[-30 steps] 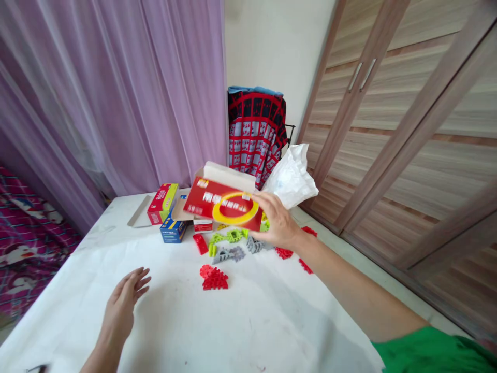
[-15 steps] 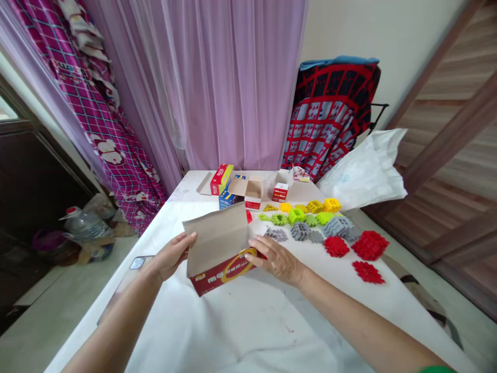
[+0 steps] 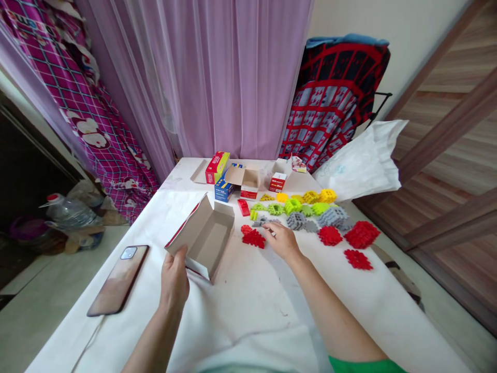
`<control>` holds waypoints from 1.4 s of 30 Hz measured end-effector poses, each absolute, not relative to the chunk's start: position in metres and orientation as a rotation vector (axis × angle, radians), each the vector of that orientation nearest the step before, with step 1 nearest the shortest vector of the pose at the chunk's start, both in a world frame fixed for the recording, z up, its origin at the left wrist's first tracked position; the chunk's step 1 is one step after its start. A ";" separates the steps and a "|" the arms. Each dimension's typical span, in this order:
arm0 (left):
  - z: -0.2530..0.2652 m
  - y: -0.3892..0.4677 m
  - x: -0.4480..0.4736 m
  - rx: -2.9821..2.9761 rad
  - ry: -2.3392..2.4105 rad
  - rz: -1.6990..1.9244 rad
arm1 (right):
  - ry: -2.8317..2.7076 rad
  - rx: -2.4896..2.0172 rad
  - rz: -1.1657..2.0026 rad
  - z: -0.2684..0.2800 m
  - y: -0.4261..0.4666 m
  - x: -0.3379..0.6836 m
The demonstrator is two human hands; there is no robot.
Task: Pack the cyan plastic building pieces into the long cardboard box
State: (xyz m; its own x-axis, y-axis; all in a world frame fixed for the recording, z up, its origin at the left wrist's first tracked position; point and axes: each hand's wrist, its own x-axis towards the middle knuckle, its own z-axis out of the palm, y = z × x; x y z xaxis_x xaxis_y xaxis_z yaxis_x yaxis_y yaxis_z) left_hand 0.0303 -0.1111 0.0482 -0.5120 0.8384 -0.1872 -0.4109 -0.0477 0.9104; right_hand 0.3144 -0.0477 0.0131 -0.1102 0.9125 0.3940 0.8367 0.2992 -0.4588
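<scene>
My left hand (image 3: pixel 175 277) is closed on the near-left edge of an open cardboard box (image 3: pixel 212 243), grey-brown inside and red outside. The box rests tilted on the table, its hollow side towards me. My right hand (image 3: pixel 282 241) reaches forward to the right of it, fingers curled around a grey plastic building piece (image 3: pixel 264 220), partly covered by the hand. Just left of those fingertips lie red toothed pieces (image 3: pixel 254 238). A red block (image 3: pixel 244 207) and small lime pieces (image 3: pixel 254 213) sit beyond.
Yellow pieces (image 3: pixel 310 197), lime pieces (image 3: pixel 293 206), grey cubes (image 3: pixel 297 221) and red stacks (image 3: pixel 362 235) stand to the right. Small boxes (image 3: pixel 223 190) line the back. A phone (image 3: pixel 118 282) with a cable lies left. A white bag (image 3: pixel 361 160) leans at the far right corner.
The box has turned, so its hollow inside now faces me. My right hand has left the box and moved to the grey pieces. Red pieces formerly hidden behind the box now show.
</scene>
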 end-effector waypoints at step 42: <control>0.014 -0.092 -0.002 1.084 0.984 0.744 | -2.236 -2.028 0.339 0.023 -0.068 0.297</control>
